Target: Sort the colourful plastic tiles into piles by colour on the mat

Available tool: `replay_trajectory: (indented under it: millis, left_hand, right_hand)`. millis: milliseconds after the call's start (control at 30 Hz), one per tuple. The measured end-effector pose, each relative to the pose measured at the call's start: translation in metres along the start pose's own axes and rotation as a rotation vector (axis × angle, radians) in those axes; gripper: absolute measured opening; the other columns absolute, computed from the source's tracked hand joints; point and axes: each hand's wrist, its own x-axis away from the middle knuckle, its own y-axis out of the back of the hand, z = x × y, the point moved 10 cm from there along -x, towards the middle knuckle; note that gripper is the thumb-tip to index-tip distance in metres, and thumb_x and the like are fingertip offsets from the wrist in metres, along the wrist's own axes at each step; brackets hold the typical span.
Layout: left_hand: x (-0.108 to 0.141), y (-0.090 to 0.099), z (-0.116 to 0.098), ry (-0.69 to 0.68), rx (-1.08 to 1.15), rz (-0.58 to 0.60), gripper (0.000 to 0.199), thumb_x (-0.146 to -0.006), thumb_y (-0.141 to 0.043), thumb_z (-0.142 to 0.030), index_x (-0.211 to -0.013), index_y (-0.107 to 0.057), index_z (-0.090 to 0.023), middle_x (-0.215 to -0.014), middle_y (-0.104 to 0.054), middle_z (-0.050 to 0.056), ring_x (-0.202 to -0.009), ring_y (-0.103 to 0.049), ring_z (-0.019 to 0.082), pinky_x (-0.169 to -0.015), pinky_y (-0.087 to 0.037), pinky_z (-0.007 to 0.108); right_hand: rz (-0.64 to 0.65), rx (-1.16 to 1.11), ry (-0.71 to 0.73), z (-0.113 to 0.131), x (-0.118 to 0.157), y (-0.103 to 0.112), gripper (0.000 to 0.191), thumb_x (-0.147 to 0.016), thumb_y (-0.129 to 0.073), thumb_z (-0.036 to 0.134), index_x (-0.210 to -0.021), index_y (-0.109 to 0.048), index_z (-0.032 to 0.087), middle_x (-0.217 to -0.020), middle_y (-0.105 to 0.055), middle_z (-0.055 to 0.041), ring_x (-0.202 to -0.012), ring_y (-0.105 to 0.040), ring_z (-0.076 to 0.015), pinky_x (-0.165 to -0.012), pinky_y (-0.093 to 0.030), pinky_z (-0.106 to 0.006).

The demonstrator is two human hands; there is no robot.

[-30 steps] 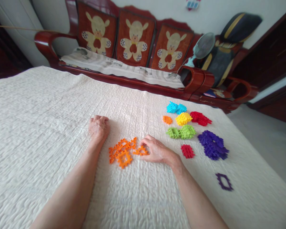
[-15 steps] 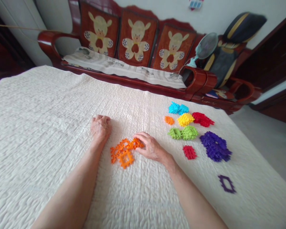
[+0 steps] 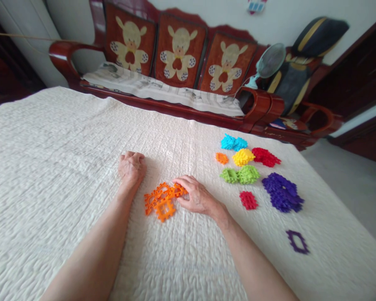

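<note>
Quilted cream cloth [image 3: 81,138] lies beneath the right hand [image 3: 196,194], its fingers and thumb apart at the orange openwork pieces [image 3: 163,196] just left of it.

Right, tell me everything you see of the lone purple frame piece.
The lone purple frame piece is flat and thin, roughly rectangular, with toothed outer edges and an open middle. It looks like plastic and seems whole. It lies flat on the pale quilted cover, nearer the camera than the purple pile and apart from it. Only the cover touches it.
</note>
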Motion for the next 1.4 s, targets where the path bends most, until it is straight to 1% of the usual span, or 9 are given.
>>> replay_trajectory:
  millis: [200,267,467,633,733,867,1100,1233,1400]
  left_hand:
    - [0.001,0.002,-0.002,0.004,-0.007,0.015,0.039,-0.088,-0.040,-0.026,-0.103,-0.076,-0.023,-0.119,-0.066,0.009,-0.112,-0.051,0.030,-0.093,-0.045,0.039]
    - [0.002,0.003,-0.003,0.003,-0.006,0.019,0.040,-0.088,-0.040,-0.026,-0.104,-0.076,-0.022,-0.120,-0.066,0.010,-0.112,-0.052,0.031,-0.091,-0.045,0.039]
    - [0.003,0.004,-0.003,0.003,-0.011,0.026,0.041,-0.088,-0.039,-0.026,-0.104,-0.076,-0.023,-0.120,-0.066,0.010,-0.112,-0.051,0.031,-0.088,-0.044,0.040]
    - [0.003,0.004,-0.004,0.000,-0.018,0.021,0.040,-0.088,-0.039,-0.026,-0.103,-0.076,-0.022,-0.120,-0.066,0.010,-0.112,-0.052,0.031,-0.088,-0.044,0.039]
    - [0.003,0.005,-0.005,-0.001,-0.021,0.022,0.041,-0.089,-0.038,-0.026,-0.103,-0.076,-0.022,-0.120,-0.066,0.011,-0.110,-0.052,0.030,-0.088,-0.044,0.038]
    - [0.002,0.004,-0.004,-0.010,-0.023,0.014,0.040,-0.089,-0.038,-0.026,-0.103,-0.076,-0.022,-0.119,-0.066,0.011,-0.109,-0.053,0.029,-0.087,-0.045,0.038]
    - [0.002,0.003,-0.003,-0.010,-0.023,0.019,0.041,-0.088,-0.038,-0.026,-0.103,-0.076,-0.021,-0.119,-0.066,0.011,-0.111,-0.053,0.031,-0.090,-0.045,0.039]
    - [0.001,0.003,-0.004,-0.011,-0.028,0.028,0.042,-0.088,-0.037,-0.027,-0.105,-0.076,-0.021,-0.120,-0.066,0.011,-0.111,-0.052,0.031,-0.090,-0.045,0.040]
    - [0.002,0.004,-0.004,-0.012,-0.011,0.017,0.041,-0.088,-0.039,-0.027,-0.104,-0.076,-0.021,-0.120,-0.066,0.012,-0.112,-0.052,0.032,-0.088,-0.046,0.041]
  right_hand:
    - [-0.053,0.072,-0.086,-0.015,0.003,0.010,0.047,-0.082,-0.071,0.023,-0.127,-0.059,0.020,-0.119,-0.063,-0.0097,-0.111,-0.060,-0.0228,-0.099,-0.050,-0.041]
    - [-0.086,0.118,-0.119,-0.021,0.004,0.015,0.044,-0.083,-0.071,0.024,-0.125,-0.059,0.020,-0.116,-0.063,-0.0097,-0.109,-0.061,-0.0234,-0.099,-0.050,-0.041]
    - [-0.159,0.092,-0.151,-0.029,0.007,0.024,0.050,-0.084,-0.070,0.026,-0.131,-0.054,0.019,-0.120,-0.060,-0.0113,-0.110,-0.061,-0.0236,-0.098,-0.052,-0.040]
    - [-0.135,0.043,-0.182,-0.041,0.010,0.022,0.050,-0.081,-0.069,0.017,-0.129,-0.057,0.020,-0.117,-0.059,-0.0095,-0.107,-0.062,-0.0219,-0.096,-0.053,-0.039]
    - [-0.138,0.016,-0.174,-0.045,0.010,0.021,0.043,-0.081,-0.068,0.014,-0.123,-0.061,0.020,-0.113,-0.060,-0.0078,-0.106,-0.063,-0.0206,-0.095,-0.053,-0.036]
    - [-0.162,-0.031,-0.173,-0.049,0.011,0.021,0.043,-0.080,-0.065,0.008,-0.121,-0.061,0.020,-0.111,-0.061,-0.0070,-0.103,-0.064,-0.0189,-0.092,-0.053,-0.034]
    - [-0.162,-0.045,-0.184,-0.048,0.010,0.025,0.046,-0.078,-0.062,0.003,-0.121,-0.060,0.020,-0.110,-0.063,-0.0064,-0.101,-0.064,-0.0177,-0.089,-0.052,-0.032]
    - [-0.145,-0.023,-0.167,-0.045,0.009,0.025,0.043,-0.079,-0.057,0.001,-0.117,-0.061,0.020,-0.107,-0.064,-0.0059,-0.100,-0.063,-0.0174,-0.089,-0.051,-0.031]
    - [-0.162,0.020,-0.190,-0.046,0.010,0.024,0.045,-0.074,-0.056,-0.001,-0.113,-0.060,0.022,-0.106,-0.064,-0.0044,-0.099,-0.063,-0.0171,-0.089,-0.050,-0.031]
